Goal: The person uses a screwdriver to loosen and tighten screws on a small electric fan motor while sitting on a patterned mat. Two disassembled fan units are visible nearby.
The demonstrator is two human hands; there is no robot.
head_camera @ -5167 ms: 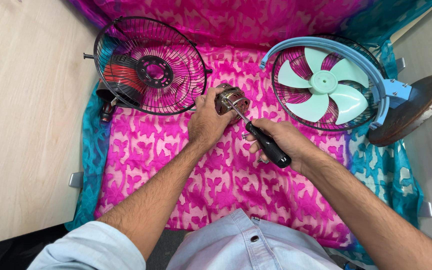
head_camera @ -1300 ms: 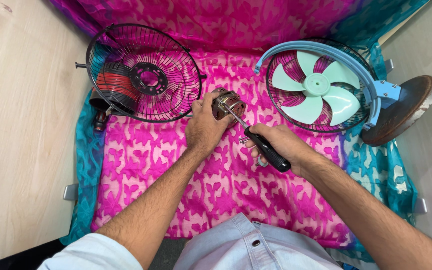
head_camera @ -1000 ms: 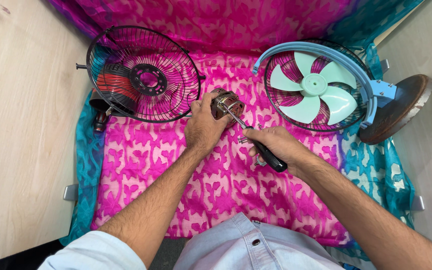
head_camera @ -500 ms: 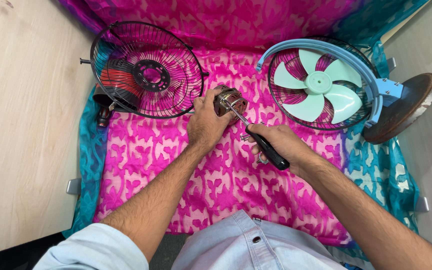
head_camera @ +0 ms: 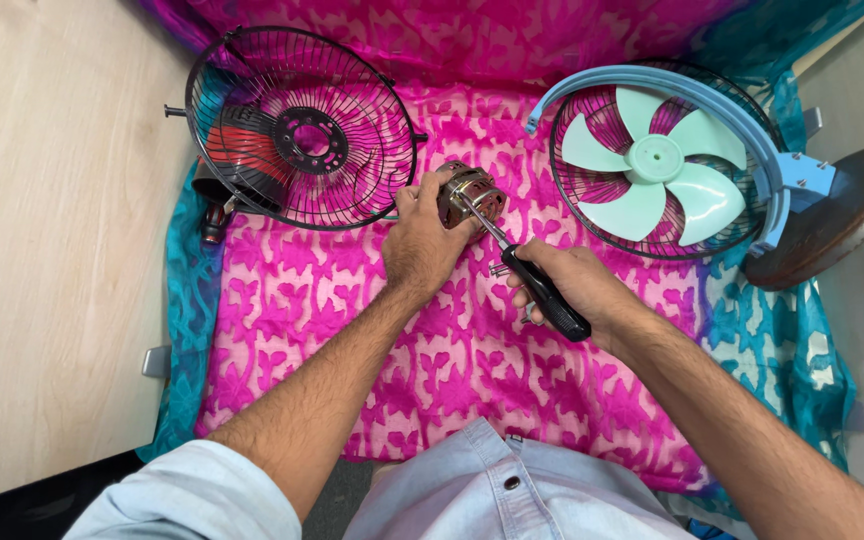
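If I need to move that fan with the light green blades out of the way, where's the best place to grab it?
Probably by the blue arm between the cage and the round brown base: it looks solid, whereas the wire cage seems thin. Come from the right edge, away from the right hand with the screwdriver and the left hand on the small motor.

Pink, teal and mint showing below me

I'm seeing a pink patterned cloth (head_camera: 282,320) edged teal, mint fan blades (head_camera: 652,165), a black wire guard (head_camera: 302,125), and a black-handled screwdriver (head_camera: 542,290).
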